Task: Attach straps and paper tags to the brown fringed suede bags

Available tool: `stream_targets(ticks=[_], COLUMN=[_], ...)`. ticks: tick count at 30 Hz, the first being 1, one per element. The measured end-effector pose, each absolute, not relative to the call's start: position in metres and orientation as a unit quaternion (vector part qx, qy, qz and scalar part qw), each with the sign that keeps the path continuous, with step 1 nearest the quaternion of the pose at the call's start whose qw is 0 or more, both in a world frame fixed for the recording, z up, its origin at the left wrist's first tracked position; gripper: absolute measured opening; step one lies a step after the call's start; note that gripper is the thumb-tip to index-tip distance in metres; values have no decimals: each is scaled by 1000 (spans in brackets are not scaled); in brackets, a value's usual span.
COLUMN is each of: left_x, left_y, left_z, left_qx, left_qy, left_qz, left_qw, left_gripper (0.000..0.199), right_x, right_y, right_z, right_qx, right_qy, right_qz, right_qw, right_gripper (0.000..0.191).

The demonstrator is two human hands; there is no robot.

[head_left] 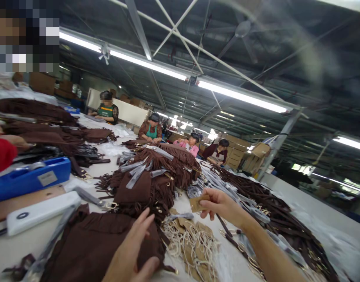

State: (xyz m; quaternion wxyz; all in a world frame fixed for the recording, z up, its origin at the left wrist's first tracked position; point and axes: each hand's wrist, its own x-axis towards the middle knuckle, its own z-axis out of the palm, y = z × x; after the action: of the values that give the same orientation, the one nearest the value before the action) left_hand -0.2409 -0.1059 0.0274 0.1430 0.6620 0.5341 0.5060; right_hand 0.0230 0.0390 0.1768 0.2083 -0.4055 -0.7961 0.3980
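Kraft hang tag (194, 204) is pinched by R hand (222, 206), lwr ctr of frame; L hand (130, 246), fingers spread, held over brown bag (86, 243), btm left.

Small tan card tag (197, 204), roughly rectangular, pinched at one side between the thumb and fingers of the right hand (222, 205). Sits tilted, held up just beyond a loose heap of tan tags (197, 243) tangled in white strings. Dark brown bag (89, 246), soft and plain-faced, laid flat on the pale table (27, 246) at the near left. Shows wrinkles towards the far edge. Lies partly hidden beneath the spread left hand (131, 246); hard to tell whether touched by it or not.
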Motion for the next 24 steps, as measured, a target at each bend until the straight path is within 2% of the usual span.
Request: stream_targets(ticks=[2, 4, 5, 7, 8, 14, 18, 21, 23, 24], left_x=[-217, -204, -201, -205, -210, -261, -283, -286, -287, -287], left_y=[-102, -99, -98, -99, -102, -143, -168, -180, -185, -188], left_z=[51, 60, 60, 50, 44, 24, 20, 15, 14, 15], left_qx=[613, 572, 563, 554, 549, 509, 574, 627, 643, 645], left_qy=[506, 452, 425, 401, 407, 533, 615, 655, 670, 676], left_qz=[517, 528, 531, 523, 515, 485, 423, 334, 284, 269], left_qw=[318, 434, 470, 508, 517, 470, 337, 257, 241, 233], left_gripper=[97, 96, 82, 39, 28, 29, 19, 9, 6, 6], right_x=[0, -15, -20, -23, -22, -12, -26, -52, -75, -87], right_y=[21, 6, 1, -5, -6, 3, 2, -14, -33, -44], right_z=[179, 180, 180, 177, 174, 141, 109, 73, 43, 28], right_qx=[-366, -336, -328, -323, -322, -319, -327, -313, -279, -255], right_qy=[-806, -810, -811, -814, -815, -826, -862, -892, -881, -868], right_qz=[420, 440, 445, 447, 447, 444, 379, 294, 349, 407], right_qw=[198, 193, 191, 184, 178, 132, 73, 142, 156, 128], right_gripper=[39, 38, 37, 37, 37, 37, 32, 24, 35, 42])
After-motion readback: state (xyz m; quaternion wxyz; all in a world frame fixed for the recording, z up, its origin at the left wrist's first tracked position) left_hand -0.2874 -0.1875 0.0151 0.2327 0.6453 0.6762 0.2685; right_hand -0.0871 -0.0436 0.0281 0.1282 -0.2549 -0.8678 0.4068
